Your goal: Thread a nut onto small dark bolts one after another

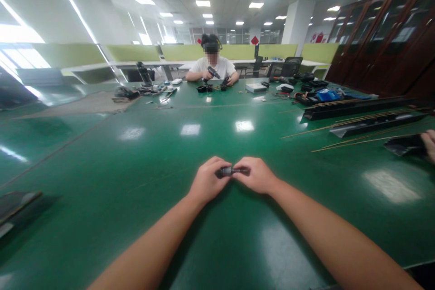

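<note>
Just above the green tabletop (163, 163), my two hands meet around a small grey cylindrical part (226, 171). It lies level, and a thin dark shaft (239, 170) runs from its right end. My left hand (209, 179) is closed on the thick grey body, thumb and fingers pinching it. The thin shaft is pinched by my right hand (254, 174), whose fingertips come close to those of the left. Fingers cover much of the piece, so its exact kind cannot be made out.
Across the table a person (219, 65) holds a power drill (213, 72). Black channels (374, 122) and thin rods (340, 142) lie at right, where another person's hand (430, 142) touches a black piece (404, 146). Assorted tools (152, 89) sit at the far left. A flat board (16, 206) rests near left.
</note>
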Motion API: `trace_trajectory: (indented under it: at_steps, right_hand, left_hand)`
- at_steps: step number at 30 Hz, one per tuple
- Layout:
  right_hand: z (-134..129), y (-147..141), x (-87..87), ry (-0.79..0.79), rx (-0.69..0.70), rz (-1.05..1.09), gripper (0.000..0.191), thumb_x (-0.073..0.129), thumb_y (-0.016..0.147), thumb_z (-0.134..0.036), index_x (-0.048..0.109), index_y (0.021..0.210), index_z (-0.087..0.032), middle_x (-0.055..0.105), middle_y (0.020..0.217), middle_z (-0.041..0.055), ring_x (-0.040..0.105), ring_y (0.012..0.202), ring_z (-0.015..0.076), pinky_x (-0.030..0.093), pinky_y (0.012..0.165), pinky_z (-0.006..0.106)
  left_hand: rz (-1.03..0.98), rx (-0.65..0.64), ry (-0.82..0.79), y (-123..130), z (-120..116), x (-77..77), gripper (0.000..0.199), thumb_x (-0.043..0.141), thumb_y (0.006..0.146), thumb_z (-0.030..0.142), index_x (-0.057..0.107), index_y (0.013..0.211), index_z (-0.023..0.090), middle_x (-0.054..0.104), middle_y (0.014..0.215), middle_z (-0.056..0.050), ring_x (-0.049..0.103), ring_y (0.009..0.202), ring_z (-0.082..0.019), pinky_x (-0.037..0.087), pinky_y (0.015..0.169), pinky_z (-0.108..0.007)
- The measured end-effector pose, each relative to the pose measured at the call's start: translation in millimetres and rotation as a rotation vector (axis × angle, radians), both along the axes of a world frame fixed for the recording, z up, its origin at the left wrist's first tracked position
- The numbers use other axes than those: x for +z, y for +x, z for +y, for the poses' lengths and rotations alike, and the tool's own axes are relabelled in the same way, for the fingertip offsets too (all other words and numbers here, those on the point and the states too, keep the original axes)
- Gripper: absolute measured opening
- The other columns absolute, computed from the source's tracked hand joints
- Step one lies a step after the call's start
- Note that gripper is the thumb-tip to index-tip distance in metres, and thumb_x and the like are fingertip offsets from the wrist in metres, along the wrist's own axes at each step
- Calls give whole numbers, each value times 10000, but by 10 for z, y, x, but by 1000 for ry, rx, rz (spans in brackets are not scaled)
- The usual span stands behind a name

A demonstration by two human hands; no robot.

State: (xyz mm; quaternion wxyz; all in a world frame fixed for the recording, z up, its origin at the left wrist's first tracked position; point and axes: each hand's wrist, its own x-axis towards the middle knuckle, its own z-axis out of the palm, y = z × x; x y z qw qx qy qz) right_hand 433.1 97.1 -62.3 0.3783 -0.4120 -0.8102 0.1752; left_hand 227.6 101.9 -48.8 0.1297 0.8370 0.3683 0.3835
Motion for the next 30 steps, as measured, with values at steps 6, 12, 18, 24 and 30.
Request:
trace_trajectory:
  at_steps: [6,12,18,24,30]
  right_hand:
    - [2,8,7,-1,3,5,107,722,803,-238,745,900,-199,711,839,22,621,754,147,450,697,253]
    - [-1,14,24,-10,15,5,108,729,804,-259,750,893,-201,713,829,25,623,739,144,448,679,246]
    - [21,28,8,-3,23,-7,95,727,809,-250,769,884,-209,724,818,17,626,732,135,433,669,237]
    - [21,24,19,-17,23,4,108,718,822,-254,781,902,-217,735,821,20,634,723,132,438,660,232]
    - [18,37,31,-26,16,-9,119,713,825,-260,783,911,-215,737,826,23,637,728,135,445,669,236]
  left_hand:
    - [3,-2,-8,-1,-2,-4,179,692,791,185,702,970,198,664,929,-51,618,855,-164,519,766,-281]
    - [4,-6,-13,2,-10,-2,192,695,777,153,704,963,201,665,930,-49,622,861,-168,517,772,-284]
    - [20,-2,-27,-3,-7,-19,175,705,797,189,710,971,208,669,928,-44,626,858,-162,514,769,-277]
    - [32,22,-26,-6,-5,-33,196,724,786,207,723,982,207,681,928,-51,637,848,-172,529,768,-290]
    - [21,32,-14,-7,-16,-18,201,721,780,195,727,981,209,679,927,-53,642,844,-173,539,768,-292]
